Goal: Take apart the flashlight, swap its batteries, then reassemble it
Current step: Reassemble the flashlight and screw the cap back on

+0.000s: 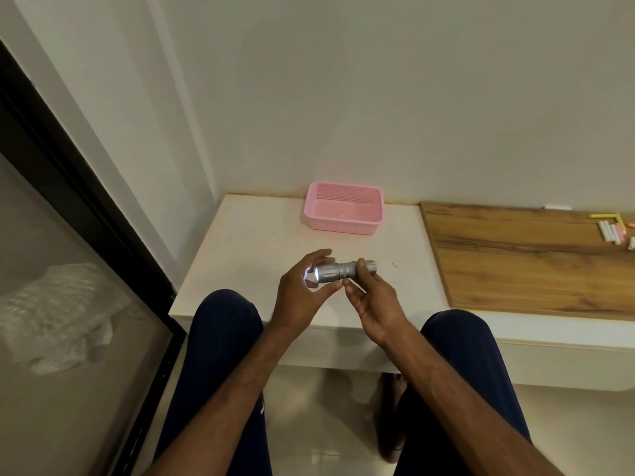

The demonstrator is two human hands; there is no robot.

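A small silver flashlight (338,270) is held level above the white table (247,249), its lit head pointing left. My right hand (372,300) grips its tail end, fingers curled round the body. My left hand (302,293) is cupped just in front of the lit head, palm facing the beam, which lights the palm. Its fingers are loosely spread, and the lowest one seems to reach under the head. The flashlight is in one piece. No loose batteries are in view.
A pink plastic basket (343,226) stands at the back of the white table. A wooden board (515,262) lies to the right with several chalk sticks (613,231) at its far end. My knees are against the table's front edge. A glass door is on the left.
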